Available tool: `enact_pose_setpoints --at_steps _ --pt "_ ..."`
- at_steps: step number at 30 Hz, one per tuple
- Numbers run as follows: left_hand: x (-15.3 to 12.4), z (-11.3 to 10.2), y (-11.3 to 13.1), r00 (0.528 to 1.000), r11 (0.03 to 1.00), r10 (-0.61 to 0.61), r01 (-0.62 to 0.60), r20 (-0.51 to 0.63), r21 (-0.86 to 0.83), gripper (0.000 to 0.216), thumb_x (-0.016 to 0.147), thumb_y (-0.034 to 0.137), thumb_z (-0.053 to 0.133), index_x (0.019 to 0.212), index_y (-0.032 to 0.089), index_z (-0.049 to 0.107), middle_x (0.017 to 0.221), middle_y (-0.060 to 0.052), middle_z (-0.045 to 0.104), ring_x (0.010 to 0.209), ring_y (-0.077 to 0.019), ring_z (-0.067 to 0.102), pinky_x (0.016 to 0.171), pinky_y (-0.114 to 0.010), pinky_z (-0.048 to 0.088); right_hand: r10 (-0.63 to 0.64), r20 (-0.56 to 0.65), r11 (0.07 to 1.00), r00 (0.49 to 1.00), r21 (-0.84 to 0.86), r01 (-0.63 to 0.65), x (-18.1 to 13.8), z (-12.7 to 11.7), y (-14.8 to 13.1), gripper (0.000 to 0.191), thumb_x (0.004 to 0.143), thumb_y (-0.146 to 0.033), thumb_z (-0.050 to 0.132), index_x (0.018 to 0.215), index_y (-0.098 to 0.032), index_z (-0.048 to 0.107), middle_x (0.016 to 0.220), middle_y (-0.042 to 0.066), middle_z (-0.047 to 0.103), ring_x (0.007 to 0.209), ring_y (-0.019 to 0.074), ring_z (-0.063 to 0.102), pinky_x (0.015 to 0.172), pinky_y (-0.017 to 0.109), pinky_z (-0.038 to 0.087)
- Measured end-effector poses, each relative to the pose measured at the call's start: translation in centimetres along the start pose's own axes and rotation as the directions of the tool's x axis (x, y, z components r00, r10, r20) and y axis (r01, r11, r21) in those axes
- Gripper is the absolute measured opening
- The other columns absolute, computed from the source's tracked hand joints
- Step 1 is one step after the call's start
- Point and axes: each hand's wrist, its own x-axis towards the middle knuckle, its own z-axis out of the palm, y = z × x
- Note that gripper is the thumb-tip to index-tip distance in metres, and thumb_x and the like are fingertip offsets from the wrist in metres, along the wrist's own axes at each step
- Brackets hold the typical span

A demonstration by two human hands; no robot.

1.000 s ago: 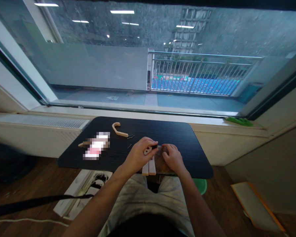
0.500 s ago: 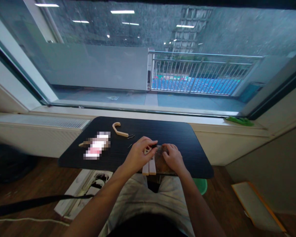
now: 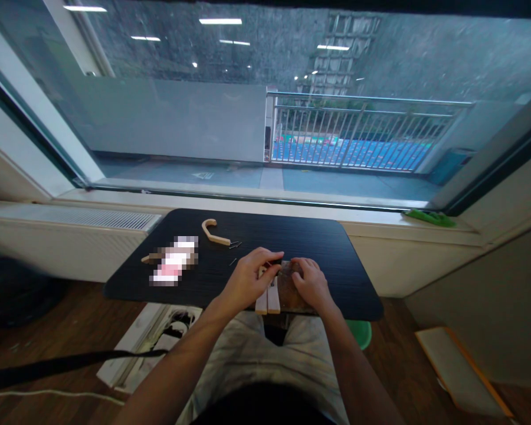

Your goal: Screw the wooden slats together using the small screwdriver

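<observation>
My left hand (image 3: 246, 278) is curled over a small pale wooden piece (image 3: 262, 271) near the front edge of the black table (image 3: 318, 236), fingers pinched round it. My right hand (image 3: 308, 281) lies with bent fingers pressed on a brown sheet (image 3: 287, 295), which looks like sandpaper. Two pale wooden slats (image 3: 268, 301) lie side by side between my hands, reaching the table's front edge. The fingertips of both hands nearly meet above the slats.
A curved wooden hook piece (image 3: 213, 231) and a few small dark nails (image 3: 235, 244) lie farther back on the table. A blurred pink and white patch (image 3: 173, 267) sits at the left. A large window fills the back. A green stool (image 3: 361, 332) stands below right.
My left hand has lowered slightly, and the small wooden piece it holds is now more hidden under the fingers. My right hand has stayed in place.
</observation>
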Motion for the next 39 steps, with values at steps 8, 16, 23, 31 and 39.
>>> enact_pose_setpoints --at_steps 8,16,23,31,39 --pt "0.16 -0.22 -0.20 0.999 1.000 -0.004 0.003 0.040 0.024 0.029 0.091 0.013 0.057 0.117 0.019 0.069 0.097 -0.006 0.071 0.089 -0.0162 0.067 0.082 -0.027 0.054 0.006 0.004 1.000 1.000 -0.011 -0.006 -0.03 -0.06 0.02 0.035 0.083 -0.014 0.049 0.112 -0.022 0.066 0.117 0.007 0.066 0.116 0.0241 0.055 0.099 0.038 0.043" --pt "0.04 -0.06 -0.31 0.999 0.999 0.031 -0.030 0.026 -0.039 0.026 0.088 0.015 0.064 0.112 0.018 0.072 0.098 -0.007 0.073 0.086 -0.0161 0.069 0.078 -0.027 0.056 -0.008 0.006 1.000 1.000 0.012 0.008 0.07 0.11 0.27 0.033 0.082 -0.015 0.051 0.111 -0.021 0.066 0.116 0.008 0.066 0.115 0.0245 0.054 0.100 0.038 0.043" --pt "0.12 -0.15 -0.18 1.000 0.998 0.007 -0.006 0.019 -0.060 0.024 0.087 0.019 0.066 0.110 0.017 0.074 0.098 -0.008 0.075 0.086 -0.0166 0.071 0.078 -0.027 0.058 -0.016 -0.013 1.000 1.000 0.021 0.016 0.07 0.31 0.45 0.034 0.082 -0.015 0.050 0.111 -0.023 0.066 0.115 0.008 0.067 0.115 0.0242 0.054 0.100 0.038 0.042" --pt "0.10 -0.07 -0.28 0.999 0.998 -0.031 0.032 0.025 -0.059 0.026 0.086 0.019 0.065 0.111 0.017 0.074 0.102 -0.008 0.078 0.087 -0.0173 0.073 0.079 -0.027 0.060 -0.020 -0.027 1.000 0.999 0.012 0.021 0.10 0.45 0.52 0.033 0.082 -0.015 0.050 0.110 -0.023 0.066 0.113 0.007 0.067 0.114 0.0240 0.055 0.100 0.038 0.042" --pt "0.19 0.03 -0.12 0.997 0.995 -0.066 0.068 0.031 -0.079 0.027 0.086 0.016 0.064 0.110 0.016 0.074 0.104 -0.008 0.078 0.090 -0.0176 0.074 0.082 -0.027 0.060 -0.013 -0.015 1.000 1.000 0.008 0.013 0.10 0.23 0.33 0.033 0.082 -0.015 0.050 0.110 -0.021 0.066 0.115 0.009 0.066 0.114 0.0248 0.055 0.099 0.038 0.043"
